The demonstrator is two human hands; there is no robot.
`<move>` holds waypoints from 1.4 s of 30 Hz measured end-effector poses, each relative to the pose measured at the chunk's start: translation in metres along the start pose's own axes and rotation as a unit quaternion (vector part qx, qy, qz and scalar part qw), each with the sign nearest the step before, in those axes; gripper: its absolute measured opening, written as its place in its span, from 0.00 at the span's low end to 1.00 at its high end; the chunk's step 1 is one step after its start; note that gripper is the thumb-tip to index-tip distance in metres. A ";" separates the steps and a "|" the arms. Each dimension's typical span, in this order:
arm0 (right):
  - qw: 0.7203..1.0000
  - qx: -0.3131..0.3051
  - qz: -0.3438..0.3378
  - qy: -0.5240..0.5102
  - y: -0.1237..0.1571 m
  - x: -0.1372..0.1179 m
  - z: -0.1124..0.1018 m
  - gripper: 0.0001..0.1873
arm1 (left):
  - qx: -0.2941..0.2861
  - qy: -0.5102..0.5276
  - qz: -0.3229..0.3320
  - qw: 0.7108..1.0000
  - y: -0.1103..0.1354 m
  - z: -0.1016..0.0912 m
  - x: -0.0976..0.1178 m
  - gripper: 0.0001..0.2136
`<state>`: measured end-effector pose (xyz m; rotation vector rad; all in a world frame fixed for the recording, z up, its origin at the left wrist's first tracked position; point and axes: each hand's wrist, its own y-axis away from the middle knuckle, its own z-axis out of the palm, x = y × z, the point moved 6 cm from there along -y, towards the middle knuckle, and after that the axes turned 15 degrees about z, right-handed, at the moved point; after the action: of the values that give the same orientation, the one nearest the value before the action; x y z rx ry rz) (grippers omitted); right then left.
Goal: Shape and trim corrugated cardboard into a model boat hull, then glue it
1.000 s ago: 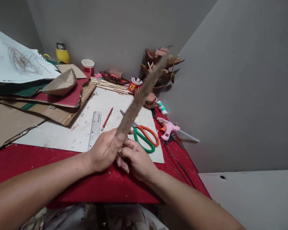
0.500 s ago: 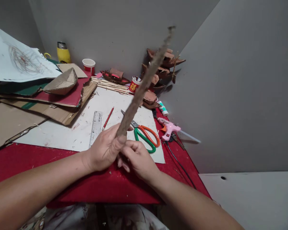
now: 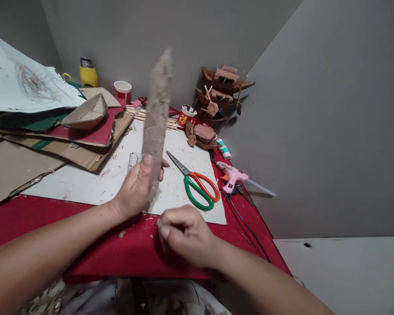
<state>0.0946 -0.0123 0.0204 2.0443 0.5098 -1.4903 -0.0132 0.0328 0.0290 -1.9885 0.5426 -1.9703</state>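
Note:
My left hand point(image 3: 136, 190) grips the lower end of a long, narrow, pointed strip of brown cardboard point(image 3: 156, 118) and holds it nearly upright above the white sheet point(image 3: 95, 183). My right hand point(image 3: 184, 234) hovers over the red table point(image 3: 36, 214) a little below and right of the strip, apart from it. Its fingers are curled together in a pinch; whether anything is in them is not visible. Green and orange scissors point(image 3: 198, 186) lie on the white sheet just right of both hands.
A pink glue gun point(image 3: 233, 177) with its cord lies at the table's right edge. Small brown model boats point(image 3: 221, 94), cups point(image 3: 123, 91) and thin sticks point(image 3: 141, 114) stand at the back. Stacked cardboard point(image 3: 46, 144) and a paper drawing point(image 3: 22, 87) fill the left. Grey walls close the corner.
The strip swung from leaning right to nearly upright and shows its flat face. My right hand let go of its base and drew back toward me. My left hand moved slightly left.

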 end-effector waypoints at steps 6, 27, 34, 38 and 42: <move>0.978 -0.179 -0.009 0.103 0.008 0.004 0.025 0.18 | 0.054 0.016 -0.018 0.998 -0.011 -0.012 -0.003 0.26; 0.910 -0.107 0.212 -0.340 -0.019 0.036 0.008 0.20 | -0.119 -0.055 0.196 0.972 0.013 0.016 0.018 0.25; 0.914 -0.083 0.187 -0.350 -0.018 0.037 0.010 0.19 | -0.133 -0.063 0.224 0.963 0.015 0.021 0.023 0.26; 0.923 -0.073 0.175 -0.336 -0.017 0.037 0.010 0.20 | -0.152 -0.072 0.264 0.950 0.015 0.025 0.026 0.26; 0.922 -0.068 0.168 -0.343 -0.017 0.037 0.010 0.17 | -0.168 -0.108 0.347 0.916 0.017 0.028 0.034 0.24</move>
<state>0.0886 -0.0063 -0.0210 1.2879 -0.0239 -1.7515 0.0139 0.0002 0.0507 -1.7889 1.3755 -1.2657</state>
